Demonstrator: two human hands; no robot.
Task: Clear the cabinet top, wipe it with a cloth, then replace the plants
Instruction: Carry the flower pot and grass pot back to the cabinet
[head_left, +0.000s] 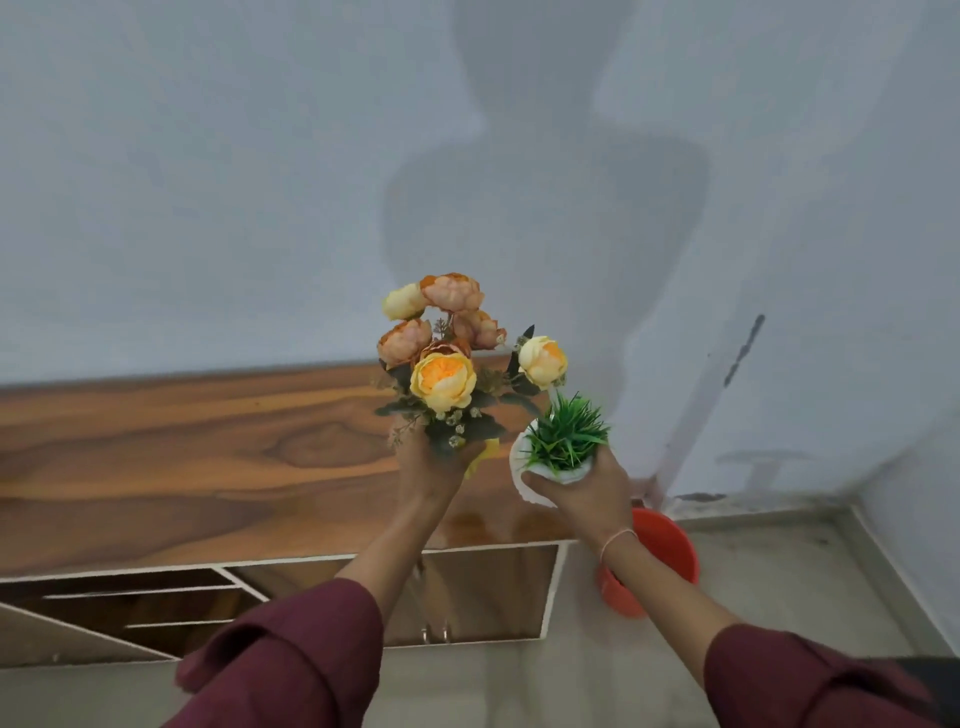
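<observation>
My left hand (428, 470) grips the base of a bunch of yellow and orange flowers (447, 364), held upright above the right end of the wooden cabinet top (208, 452). A bit of yellow pot shows under the fingers. My right hand (584, 491) holds a small white pot with green grass (563, 441), just past the cabinet's right edge. Nothing else stands on the visible cabinet top. No cloth is in view.
A pale wall (467, 156) rises directly behind the cabinet. A red bucket (667, 551) stands on the floor to the right of the cabinet, below my right forearm. The cabinet front shows a door with ring handles (435, 635) and open shelves on the left.
</observation>
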